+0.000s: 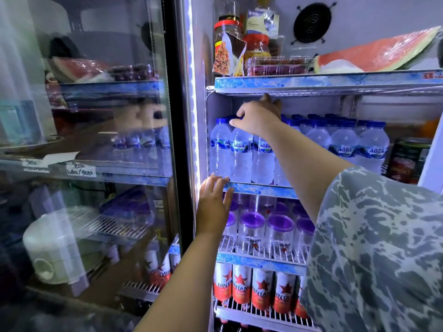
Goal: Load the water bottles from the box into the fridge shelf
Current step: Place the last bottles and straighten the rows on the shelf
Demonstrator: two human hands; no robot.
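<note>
Inside open fridge, 2nd shelf down: rows of blue-capped bottles fill most of its width, front row at the shelf edge, labels facing out. Right hand reaches in at left end, fingers clamped round cap of a front bottle, 2nd from left; that bottle stands upright on the shelf. Left hand below, fingers apart, tips resting on shelf's front edge strip, holding nothing. Top shelf: jars, clear tray, wrapped watermelon; fan grille on rear wall. Shelf below bottles: upturned glass mugs on wire rack. Next down: cans in a row. Glass door at left, swung open, w/ reflections; handwritten labels behind it. Box not visible.
</note>
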